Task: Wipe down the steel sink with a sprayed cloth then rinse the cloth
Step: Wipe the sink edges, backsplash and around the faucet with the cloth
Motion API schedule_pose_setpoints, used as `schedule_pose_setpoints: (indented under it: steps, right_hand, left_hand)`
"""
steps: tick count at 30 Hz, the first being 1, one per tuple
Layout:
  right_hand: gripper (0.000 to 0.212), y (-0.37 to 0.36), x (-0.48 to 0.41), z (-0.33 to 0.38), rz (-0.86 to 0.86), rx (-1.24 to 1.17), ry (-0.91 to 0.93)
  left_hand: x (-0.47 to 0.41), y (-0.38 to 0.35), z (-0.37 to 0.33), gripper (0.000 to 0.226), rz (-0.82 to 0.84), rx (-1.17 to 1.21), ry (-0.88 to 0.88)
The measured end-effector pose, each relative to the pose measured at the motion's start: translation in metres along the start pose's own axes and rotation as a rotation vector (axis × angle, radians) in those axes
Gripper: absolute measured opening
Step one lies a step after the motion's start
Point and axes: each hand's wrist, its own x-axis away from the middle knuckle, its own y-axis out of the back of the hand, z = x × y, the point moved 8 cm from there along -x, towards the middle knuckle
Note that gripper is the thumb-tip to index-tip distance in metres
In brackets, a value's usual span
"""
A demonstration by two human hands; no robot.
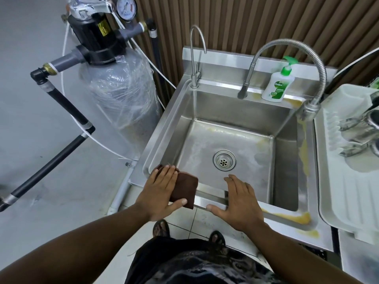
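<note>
Left hand (162, 189), fingers straight, presses a folded dark-brown cloth (185, 189) flat onto the front-left rim of the square stainless-steel sink (164, 128). The cloth protrudes right of the palm. Just beyond it, the right hand (240, 201) rests spread on the rim, holding nothing.

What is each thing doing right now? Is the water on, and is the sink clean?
Sink: no standing water, yellow stains on rim.
Left hand: fingers straight, pressing the cloth.
Cloth: folded, on the front left rim.
Right hand: open, at the front rim.
Thin tap: no water.
Hose tap: no water.
Drain: unplugged.
Soap bottle: upright on back ledge.
</note>
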Motion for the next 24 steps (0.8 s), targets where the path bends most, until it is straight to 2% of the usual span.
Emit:
schedule_pose_setpoints:
  steps: [7, 11, 14, 20, 24]
  right_hand:
    - [0.108, -0.001, 0.000, 0.001, 0.024, -0.050, 0.020]
    - [0.105, -0.001, 0.001, 0.001, 0.014, -0.067, 0.025]
    - [0.106, -0.002, 0.001, 0.000, 0.011, -0.061, 0.027]
    - [0.103, 0.000, 0.001, 0.002, -0.010, -0.038, 0.048]
    - [0.105, -0.001, 0.002, 0.003, 0.007, -0.017, 0.050]
  left_hand:
    - [-0.010, -0.002, -0.087, 0.088, 0.036, 0.026, -0.245]
    - [-0.017, -0.007, -0.101, 0.091, 0.049, -0.010, -0.286]
    - [-0.012, -0.005, -0.075, 0.096, 0.060, -0.015, -0.225]
    - [-0.010, -0.001, 0.016, 0.103, 0.148, 0.001, 0.031]
    - [-0.042, 0.001, 0.028, 0.106, 0.216, -0.058, 0.070]
